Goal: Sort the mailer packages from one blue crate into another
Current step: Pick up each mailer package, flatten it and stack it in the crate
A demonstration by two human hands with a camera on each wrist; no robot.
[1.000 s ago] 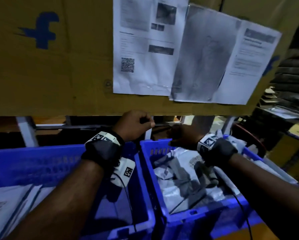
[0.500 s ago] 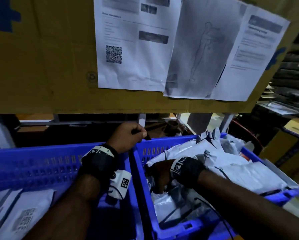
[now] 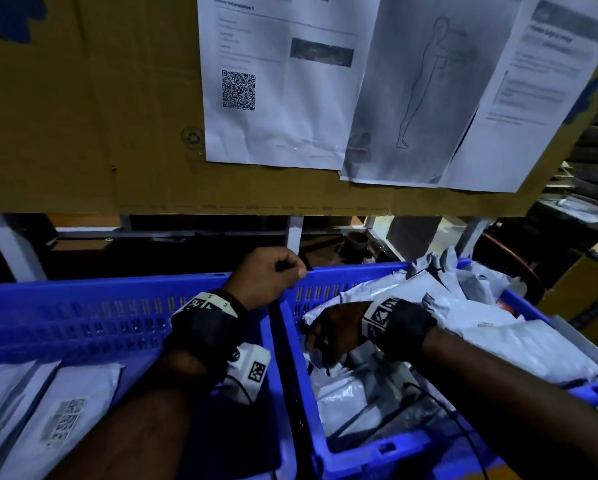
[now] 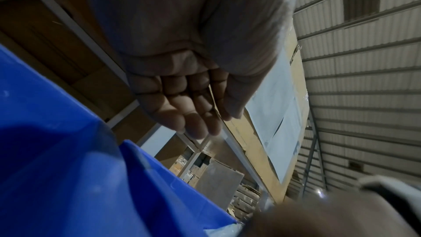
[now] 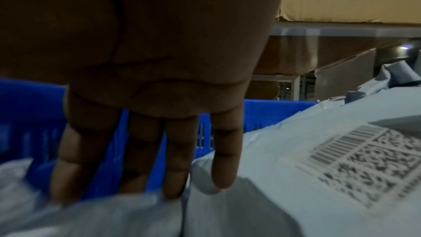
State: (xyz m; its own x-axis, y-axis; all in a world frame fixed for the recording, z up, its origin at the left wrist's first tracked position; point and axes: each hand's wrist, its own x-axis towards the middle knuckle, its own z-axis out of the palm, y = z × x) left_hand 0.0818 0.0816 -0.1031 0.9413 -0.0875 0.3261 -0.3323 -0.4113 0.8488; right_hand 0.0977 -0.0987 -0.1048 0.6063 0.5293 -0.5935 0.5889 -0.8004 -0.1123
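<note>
Hands [image 3: 335, 332] among crate's mailers [image 3: 346, 393]

Head cam looks fwd/down over both blue crates [image 3: 221, 299]; wrist cams sit v. close under palms (left tilts up), all sharing crate walls.

Crates [image 3: 110, 317] smooth blue plastic; mailers [image 3: 519, 344] crinkled grey plastic film; backboard [image 3: 93, 109] matt cardboard.

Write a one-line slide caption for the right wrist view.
Right hand, fingers straight, reaches down among grey mailer packages inside a blue crate.
</note>
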